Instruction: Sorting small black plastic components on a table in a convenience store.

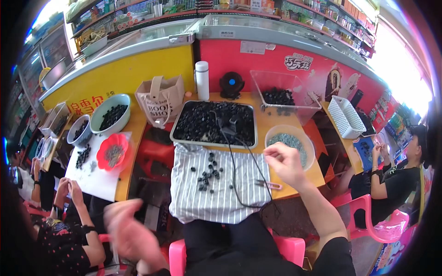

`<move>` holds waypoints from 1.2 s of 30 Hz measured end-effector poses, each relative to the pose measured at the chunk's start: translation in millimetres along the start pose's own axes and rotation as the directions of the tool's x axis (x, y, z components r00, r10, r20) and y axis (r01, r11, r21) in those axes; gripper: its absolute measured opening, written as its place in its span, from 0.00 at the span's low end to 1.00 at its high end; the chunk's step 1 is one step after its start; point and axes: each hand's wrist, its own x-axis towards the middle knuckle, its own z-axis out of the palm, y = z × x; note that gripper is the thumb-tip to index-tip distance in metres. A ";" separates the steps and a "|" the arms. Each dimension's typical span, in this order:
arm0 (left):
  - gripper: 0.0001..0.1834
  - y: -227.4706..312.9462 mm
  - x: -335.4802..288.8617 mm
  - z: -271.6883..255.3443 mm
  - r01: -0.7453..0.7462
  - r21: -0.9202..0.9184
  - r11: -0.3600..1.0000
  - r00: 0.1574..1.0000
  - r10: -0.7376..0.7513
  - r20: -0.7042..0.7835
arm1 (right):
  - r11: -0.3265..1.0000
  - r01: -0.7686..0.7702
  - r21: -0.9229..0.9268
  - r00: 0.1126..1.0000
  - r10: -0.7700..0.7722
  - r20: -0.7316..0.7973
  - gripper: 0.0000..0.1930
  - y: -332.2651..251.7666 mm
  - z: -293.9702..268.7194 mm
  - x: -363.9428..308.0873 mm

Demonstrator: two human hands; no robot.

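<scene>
My left hand [129, 230] is smeared by motion, off the table's left side beside my lap, its fingers unclear. Over the near edge of a clear plastic bowl [312, 158], my right hand [287, 163] has thumb and fingers pinched together; anything between them is too small to make out. Small grey metal pieces [290, 138] fill the bowl. A grey-and-white striped cloth [193, 200] covers the near table, with several small black round parts [209, 175] scattered on it. Pink-handled snips [275, 186] lie on the cloth's right side.
Behind the cloth stands a metal tray [173, 133] heaped with black parts; a black cable [235, 184] trails from it. Farther back are a canvas bag [161, 99], white bottle [202, 83], small black fan [231, 85] and clear bin [304, 99]. Other people sit at tables on both sides.
</scene>
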 end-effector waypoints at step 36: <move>0.40 -76.4 9.7 92.0 0.687 -0.401 0.606 0.664 -0.299 0.686 | 0.308 -0.313 0.899 0.916 0.346 0.200 0.10 -17.7 58.5 16.8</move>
